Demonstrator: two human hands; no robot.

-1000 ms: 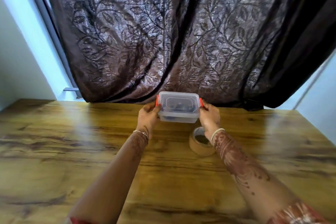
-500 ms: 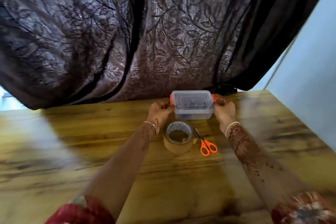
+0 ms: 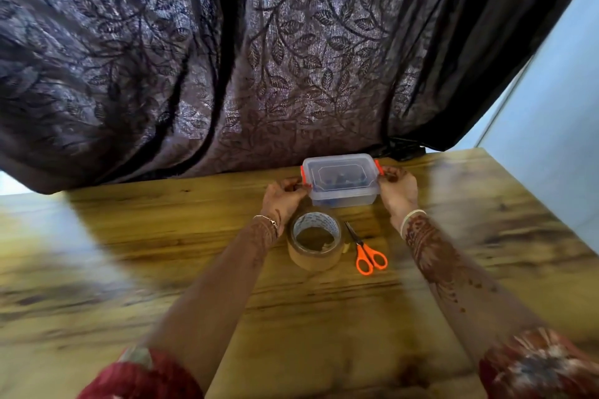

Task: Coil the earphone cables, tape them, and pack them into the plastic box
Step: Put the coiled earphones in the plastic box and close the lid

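A clear plastic box point(image 3: 342, 183) with a lid and orange side clips stands on the wooden table near the curtain. Dark items show dimly through its lid; I cannot tell what they are. My left hand point(image 3: 282, 199) grips the box's left end at the clip, and my right hand point(image 3: 398, 189) grips its right end. A roll of brown tape point(image 3: 315, 244) lies just in front of the box between my forearms. Orange-handled scissors point(image 3: 366, 253) lie right beside the roll.
The wooden table point(image 3: 162, 269) stretches wide to the left and toward me. A dark leaf-patterned curtain point(image 3: 259, 58) hangs just behind the box. A pale wall point(image 3: 557, 107) and the table's right edge stand close on the right.
The view has swung right, bringing the scissors into sight. Both hands stay on the box ends; the box sits slightly farther toward the curtain.
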